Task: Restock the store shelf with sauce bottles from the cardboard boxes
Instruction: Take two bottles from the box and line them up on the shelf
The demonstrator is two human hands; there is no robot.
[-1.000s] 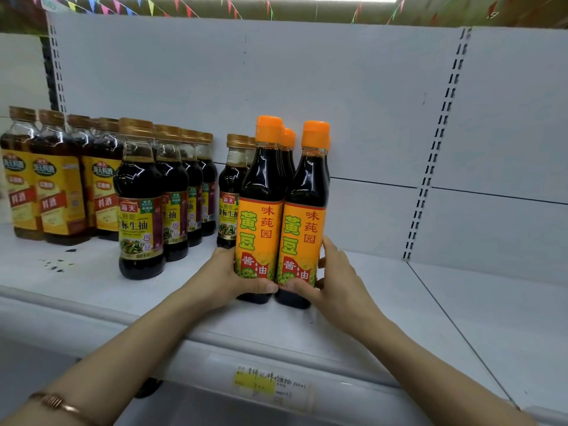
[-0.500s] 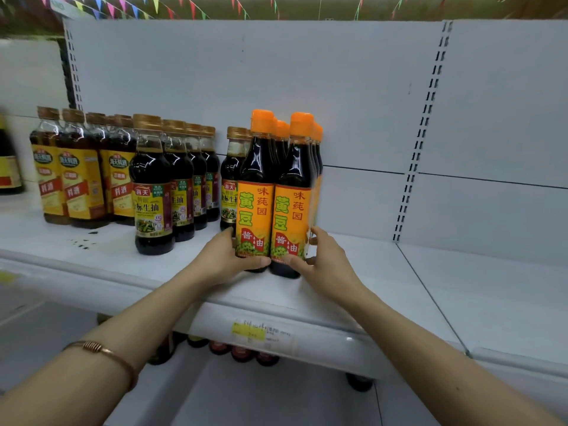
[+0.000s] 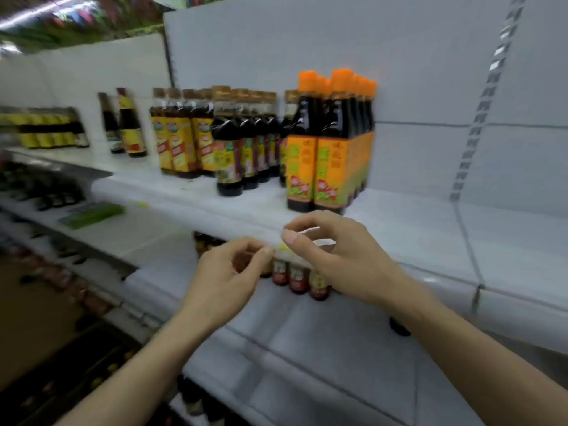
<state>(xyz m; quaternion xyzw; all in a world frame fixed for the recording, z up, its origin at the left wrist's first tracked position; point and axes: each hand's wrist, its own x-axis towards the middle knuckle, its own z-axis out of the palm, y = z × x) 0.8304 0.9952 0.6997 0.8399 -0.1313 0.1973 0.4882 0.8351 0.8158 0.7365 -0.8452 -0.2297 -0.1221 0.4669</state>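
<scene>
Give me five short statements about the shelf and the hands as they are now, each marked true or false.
1. Both hands grip the orange-capped bottles. False: the left hand and right hand hang in front of the shelf edge, holding nothing.
2. The orange-capped bottles stand upright. True.
3. They stand to the right of the brown-capped bottles. True.
4. The shelf to their right is packed with bottles. False: it shows none.
5. Smaller bottles stand on the shelf below. True.
</scene>
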